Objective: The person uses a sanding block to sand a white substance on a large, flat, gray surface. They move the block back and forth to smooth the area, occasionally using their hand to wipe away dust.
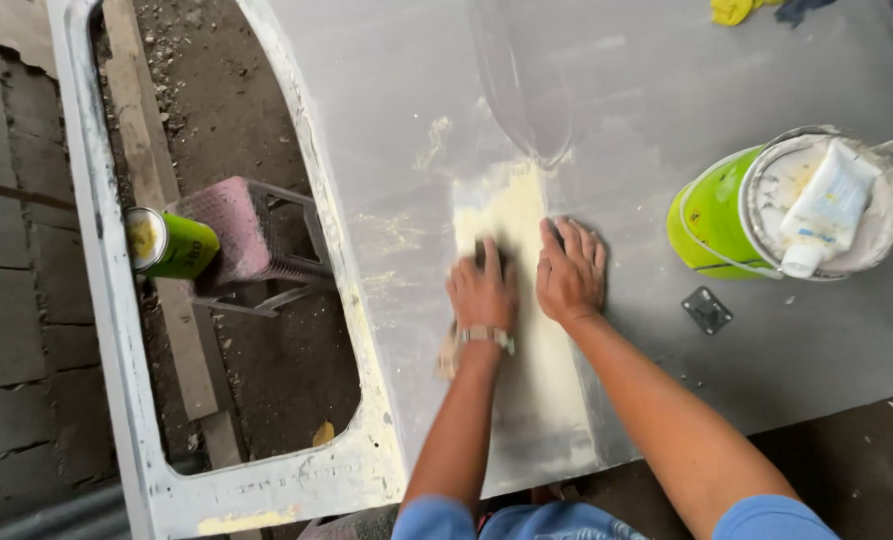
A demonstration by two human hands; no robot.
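A dirt floor [266,370] strewn with small stones lies below, with grey paving [11,300] at the left. A wire stool [261,250] with a pink seat stands there in soft daylight.

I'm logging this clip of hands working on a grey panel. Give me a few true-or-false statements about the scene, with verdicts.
1. Both hands press on the pale filler strip. True: left hand, right hand.
2. A white tube lies on the green can. True.
3. The left wrist is bare. False: it wears a watch.
4. The small green can stands upright on the panel. False: it lies on its side on a pink stool, off the panel.
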